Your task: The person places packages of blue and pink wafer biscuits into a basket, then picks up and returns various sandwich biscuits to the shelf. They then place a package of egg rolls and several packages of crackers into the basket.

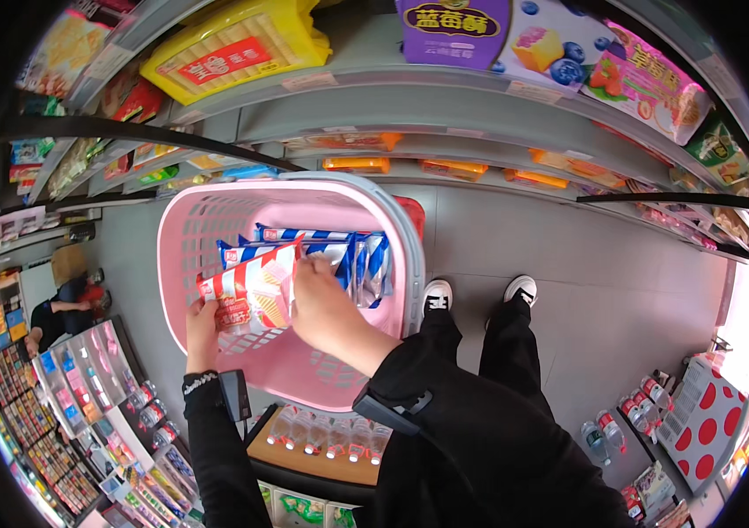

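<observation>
A red-and-white striped packet of wafer biscuits [249,290] is held up over the pink plastic shopping basket [183,231]. My left hand [202,330] grips its lower left edge. At the packet's right edge, my right hand [325,300] has its fingers closed on it. Behind it, inside the basket, stand several blue-and-white striped packets [371,270], partly hidden by the red packet and my right hand. The basket's grey handle [410,244] lies along its right rim.
Shelves of packaged snacks curve across the top, with a yellow biscuit pack [236,49] and a purple box [453,33]. Bottled water [328,432] stands on a wooden surface below the basket. Another person [64,303] is at the far left. Something red [412,214] shows behind the basket.
</observation>
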`<state>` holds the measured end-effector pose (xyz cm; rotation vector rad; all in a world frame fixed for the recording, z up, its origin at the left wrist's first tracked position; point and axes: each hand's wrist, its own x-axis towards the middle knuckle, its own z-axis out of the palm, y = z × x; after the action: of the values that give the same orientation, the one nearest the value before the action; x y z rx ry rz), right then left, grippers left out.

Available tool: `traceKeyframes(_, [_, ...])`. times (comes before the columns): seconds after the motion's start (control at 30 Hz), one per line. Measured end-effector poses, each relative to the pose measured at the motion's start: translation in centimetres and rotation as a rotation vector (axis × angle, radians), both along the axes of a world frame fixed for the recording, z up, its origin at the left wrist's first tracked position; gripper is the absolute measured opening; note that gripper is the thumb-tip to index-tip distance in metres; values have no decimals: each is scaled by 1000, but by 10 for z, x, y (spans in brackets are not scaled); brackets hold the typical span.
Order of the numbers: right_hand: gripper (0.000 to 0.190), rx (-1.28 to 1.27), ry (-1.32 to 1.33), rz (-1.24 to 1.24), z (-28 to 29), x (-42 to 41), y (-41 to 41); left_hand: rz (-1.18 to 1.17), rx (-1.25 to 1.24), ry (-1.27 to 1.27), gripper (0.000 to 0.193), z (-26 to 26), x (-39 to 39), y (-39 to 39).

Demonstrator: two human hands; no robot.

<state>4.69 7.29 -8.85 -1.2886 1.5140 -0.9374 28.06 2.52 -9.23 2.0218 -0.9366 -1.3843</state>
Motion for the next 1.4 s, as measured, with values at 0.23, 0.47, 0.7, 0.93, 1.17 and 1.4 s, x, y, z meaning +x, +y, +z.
traceKeyframes(0.23, [42,-162,-59,7,65,-44,14,15,-356,0,23,64,-41,44])
traceKeyframes(0.47, [41,-262,-127,-243,100,-179,52,-6,-661,3,42,111,-191,88])
traceKeyframes(0.7, [36,-234,-79,-679,30,-317,125,-355,-413,297,51,75,-336,109])
traceKeyframes(0.93, [38,28,342,-745,-18,-430,146,-571,-268,440,56,3,-463,79])
traceKeyframes(1.17, [45,-322,-191,-870,-50,-508,104,-663,-277,657,48,-25,-543,37])
traceKeyframes(1.4, [53,-208,-67,-848,-59,-546,88,-705,-253,601,54,-48,-583,18])
